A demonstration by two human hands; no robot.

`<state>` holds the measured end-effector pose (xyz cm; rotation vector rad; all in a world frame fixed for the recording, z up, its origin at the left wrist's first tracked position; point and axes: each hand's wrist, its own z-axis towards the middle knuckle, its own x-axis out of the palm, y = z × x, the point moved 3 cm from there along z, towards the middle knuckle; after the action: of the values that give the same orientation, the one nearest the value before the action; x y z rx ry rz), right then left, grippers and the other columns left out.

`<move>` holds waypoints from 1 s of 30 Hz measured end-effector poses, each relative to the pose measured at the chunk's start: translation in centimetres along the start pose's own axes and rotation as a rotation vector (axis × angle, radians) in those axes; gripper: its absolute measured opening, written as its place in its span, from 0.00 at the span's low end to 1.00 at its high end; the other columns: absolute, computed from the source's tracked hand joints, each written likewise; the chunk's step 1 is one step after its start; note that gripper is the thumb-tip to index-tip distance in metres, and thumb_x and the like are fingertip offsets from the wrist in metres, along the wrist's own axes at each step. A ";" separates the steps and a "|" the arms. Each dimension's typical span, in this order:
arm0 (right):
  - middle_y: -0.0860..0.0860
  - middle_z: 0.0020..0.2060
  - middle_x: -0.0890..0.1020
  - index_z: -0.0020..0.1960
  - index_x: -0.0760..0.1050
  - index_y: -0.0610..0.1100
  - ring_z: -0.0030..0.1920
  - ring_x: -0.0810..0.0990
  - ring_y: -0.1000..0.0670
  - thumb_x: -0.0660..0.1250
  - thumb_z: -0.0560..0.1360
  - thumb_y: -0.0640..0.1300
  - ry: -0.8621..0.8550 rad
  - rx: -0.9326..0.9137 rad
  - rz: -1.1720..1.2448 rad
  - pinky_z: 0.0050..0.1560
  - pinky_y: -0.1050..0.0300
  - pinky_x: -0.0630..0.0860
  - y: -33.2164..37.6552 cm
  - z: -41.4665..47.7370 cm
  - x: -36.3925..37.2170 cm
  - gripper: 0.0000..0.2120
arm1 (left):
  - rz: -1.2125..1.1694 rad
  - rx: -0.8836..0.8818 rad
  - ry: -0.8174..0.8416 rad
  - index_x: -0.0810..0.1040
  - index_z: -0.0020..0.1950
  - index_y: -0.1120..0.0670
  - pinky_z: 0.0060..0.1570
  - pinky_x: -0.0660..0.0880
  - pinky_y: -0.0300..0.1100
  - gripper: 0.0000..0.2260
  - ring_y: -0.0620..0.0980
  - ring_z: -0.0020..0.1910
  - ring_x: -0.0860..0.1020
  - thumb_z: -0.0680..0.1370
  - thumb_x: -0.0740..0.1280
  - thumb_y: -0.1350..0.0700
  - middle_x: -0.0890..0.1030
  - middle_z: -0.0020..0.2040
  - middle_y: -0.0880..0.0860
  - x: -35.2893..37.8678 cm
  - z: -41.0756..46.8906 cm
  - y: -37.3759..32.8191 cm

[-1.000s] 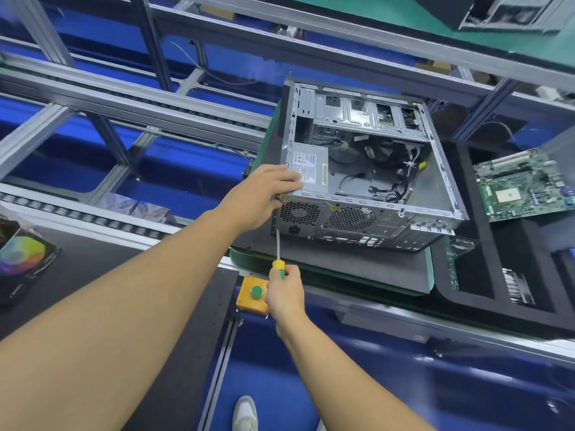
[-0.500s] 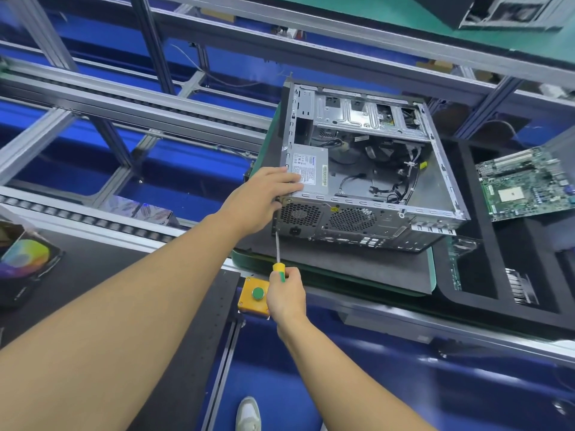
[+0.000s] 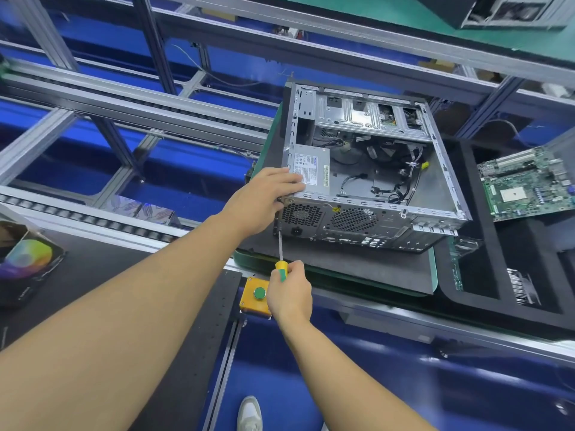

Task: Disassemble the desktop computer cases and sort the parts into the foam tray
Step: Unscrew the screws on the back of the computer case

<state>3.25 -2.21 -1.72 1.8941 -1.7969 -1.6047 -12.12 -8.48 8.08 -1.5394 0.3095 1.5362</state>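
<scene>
Computer case (image 3: 373, 194) lies on its side, open face up, on a grey mat (image 3: 357, 264). Left hand (image 3: 264, 197) presses its near left corner, fingers straight over the power supply (image 3: 315, 169). Right hand (image 3: 289, 290) grips a screwdriver (image 3: 281, 265), tip at the case's rear panel. Foam tray (image 3: 488, 213), just to the right, holds a circuit board (image 3: 529, 185).

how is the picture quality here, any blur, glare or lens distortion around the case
Head view: wide-angle lens bows the aluminium rails near the edges and enlarges the left forearm; the computer case and screwdriver are sharp; corners soften; lighting is even, faint sheen on the blue floor.
</scene>
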 end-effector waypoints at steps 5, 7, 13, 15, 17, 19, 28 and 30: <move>0.48 0.44 0.78 0.54 0.68 0.47 0.37 0.78 0.47 0.61 0.82 0.47 0.036 0.029 0.282 0.32 0.51 0.76 -0.2 -0.3 1.0 0.04 | -0.004 0.002 -0.007 0.73 0.74 0.50 0.74 0.62 0.46 0.25 0.50 0.76 0.61 0.79 0.67 0.66 0.71 0.74 0.45 0.1 -0.1 0.2; 0.48 0.41 0.77 0.54 0.70 0.44 0.34 0.76 0.48 0.62 0.81 0.44 0.172 0.123 0.521 0.27 0.56 0.74 -0.4 -0.2 1.3 0.04 | -0.025 -0.006 -0.016 0.73 0.74 0.50 0.74 0.62 0.45 0.25 0.50 0.76 0.61 0.79 0.67 0.67 0.71 0.74 0.45 0.1 -0.1 0.1; 0.45 0.33 0.81 0.51 0.78 0.34 0.27 0.73 0.50 0.61 0.82 0.46 0.568 0.345 0.876 0.24 0.58 0.71 -0.3 0.6 0.6 0.15 | -0.061 -0.012 -0.028 0.74 0.73 0.50 0.74 0.61 0.45 0.25 0.49 0.76 0.62 0.78 0.67 0.68 0.72 0.74 0.46 0.1 -0.2 0.0; 0.44 0.34 0.81 0.53 0.77 0.32 0.27 0.73 0.50 0.57 0.81 0.45 0.618 0.352 0.946 0.25 0.57 0.72 -0.4 0.6 0.5 0.17 | -0.063 -0.007 -0.029 0.73 0.73 0.50 0.75 0.61 0.45 0.25 0.49 0.76 0.61 0.78 0.67 0.68 0.71 0.74 0.46 0.0 -0.3 0.0; 0.44 0.35 0.81 0.55 0.76 0.33 0.29 0.74 0.49 0.56 0.82 0.44 0.635 0.328 0.978 0.27 0.56 0.74 -0.6 0.5 0.5 0.16 | -0.048 0.003 -0.028 0.73 0.73 0.49 0.74 0.61 0.43 0.25 0.48 0.77 0.60 0.79 0.66 0.68 0.70 0.74 0.45 -0.1 -0.4 -0.1; 0.44 0.37 0.82 0.56 0.75 0.36 0.33 0.78 0.48 0.56 0.84 0.45 0.650 0.296 0.992 0.31 0.54 0.78 -0.8 0.3 0.8 0.14 | -0.026 0.005 -0.035 0.72 0.74 0.49 0.73 0.63 0.43 0.25 0.47 0.77 0.59 0.79 0.66 0.67 0.69 0.75 0.44 -0.1 -0.6 -0.1; 0.49 0.31 0.76 0.49 0.75 0.41 0.27 0.72 0.52 0.57 0.83 0.44 0.298 0.215 0.656 0.26 0.58 0.72 -0.7 -0.1 1.6 0.11 | -0.058 -0.033 -0.074 0.72 0.74 0.48 0.66 0.72 0.42 0.26 0.44 0.77 0.59 0.79 0.64 0.70 0.70 0.74 0.41 0.2 -1.0 -0.6; 0.47 0.35 0.76 0.44 0.72 0.43 0.31 0.73 0.49 0.57 0.83 0.47 0.175 0.182 0.457 0.29 0.57 0.71 0.0 -0.4 1.7 0.12 | -0.065 -0.036 -0.092 0.72 0.74 0.49 0.67 0.71 0.42 0.26 0.45 0.76 0.60 0.79 0.64 0.70 0.70 0.74 0.42 0.3 -1.0 -0.8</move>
<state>3.11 -3.73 -2.60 1.4735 -2.1522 -1.1224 -10.82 -8.67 7.98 -1.4868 0.1788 1.5637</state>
